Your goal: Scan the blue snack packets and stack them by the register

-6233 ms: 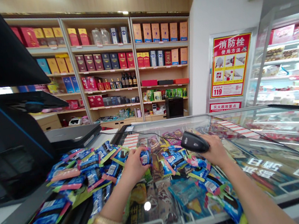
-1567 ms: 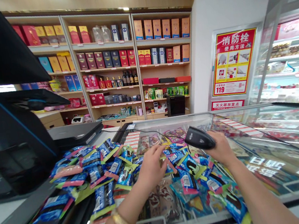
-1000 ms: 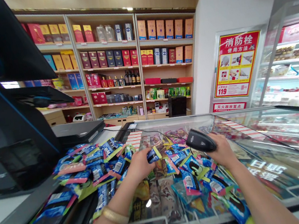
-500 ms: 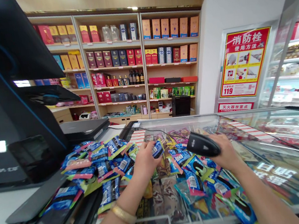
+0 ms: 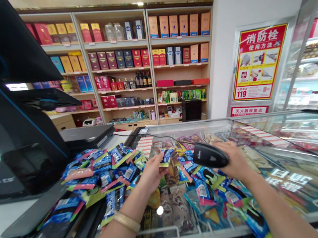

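Note:
My left hand [image 5: 152, 172], below a gold bracelet [image 5: 126, 221], is closed on the edge of a small blue snack packet [image 5: 168, 156]. In my right hand [image 5: 234, 159] is a black barcode scanner [image 5: 210, 155], its head turned left toward that packet. A thin cable runs from the scanner to the back left. Left of my left hand lies a heap of similar blue, pink and green packets [image 5: 104, 174]. Another group of packets [image 5: 205, 185] lies between and below my hands, on the freezer's glass top [image 5: 175, 130].
A black checkout terminal [image 5: 9, 128] stands at the left, with a flat dark device [image 5: 87, 135] behind the heap. Frozen goods show through the glass. Shelves of boxes and bottles [image 5: 120, 57] line the back wall; a red hydrant sign [image 5: 260, 63] hangs right.
The camera view has shifted slightly. My left hand has turned a little, and its packet shows more upright. The scanner has moved slightly left, still in my right hand.

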Motion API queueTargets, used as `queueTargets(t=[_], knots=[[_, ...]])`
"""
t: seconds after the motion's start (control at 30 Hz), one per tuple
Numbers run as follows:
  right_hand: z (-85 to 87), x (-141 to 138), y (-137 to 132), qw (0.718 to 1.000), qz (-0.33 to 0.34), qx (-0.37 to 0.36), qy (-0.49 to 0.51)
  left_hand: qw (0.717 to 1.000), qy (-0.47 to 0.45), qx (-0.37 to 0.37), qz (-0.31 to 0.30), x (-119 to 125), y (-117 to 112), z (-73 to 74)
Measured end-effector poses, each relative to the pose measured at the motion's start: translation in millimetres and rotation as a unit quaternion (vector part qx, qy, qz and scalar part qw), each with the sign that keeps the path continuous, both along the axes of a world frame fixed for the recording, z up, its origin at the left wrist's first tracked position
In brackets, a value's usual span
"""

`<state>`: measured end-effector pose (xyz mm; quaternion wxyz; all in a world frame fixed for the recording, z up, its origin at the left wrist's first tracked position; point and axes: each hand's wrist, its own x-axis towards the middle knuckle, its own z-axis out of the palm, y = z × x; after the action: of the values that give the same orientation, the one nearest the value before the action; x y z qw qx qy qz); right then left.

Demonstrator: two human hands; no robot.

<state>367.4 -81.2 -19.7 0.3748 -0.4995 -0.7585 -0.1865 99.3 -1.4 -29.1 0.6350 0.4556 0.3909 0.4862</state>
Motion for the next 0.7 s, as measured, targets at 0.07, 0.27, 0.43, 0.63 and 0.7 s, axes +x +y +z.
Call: queueTargets(t=[0.07, 0.27, 0.43, 0.63, 0.7], knots=[[-0.2, 0.0, 0.2, 1.000, 0.000, 0.001, 0.000, 0.999, 0.012, 0.039, 0.030, -0.9, 2.5, -0.8], [3.2, -6.4, -2.8, 1.000, 0.011, -0.028, -0.007, 0.887, 0.278, 0.332, 0.158, -1.9, 2.8, -2.7], [10.7, -16.9, -6.9, 0.999, 0.026, -0.041, -0.022, 0.824, 0.355, 0.417, 0.145, -2.4, 3.9, -10.5], [13.3, -21.0, -8.7, 0.998, 0.031, -0.056, -0.027, 0.788, 0.371, 0.466, 0.158, -2.6, 7.1, -15.3], [12.8, -20.7, -8.7, 0.997, 0.031, -0.063, -0.023, 0.781, 0.369, 0.478, 0.158, -2.3, 7.3, -15.5]])
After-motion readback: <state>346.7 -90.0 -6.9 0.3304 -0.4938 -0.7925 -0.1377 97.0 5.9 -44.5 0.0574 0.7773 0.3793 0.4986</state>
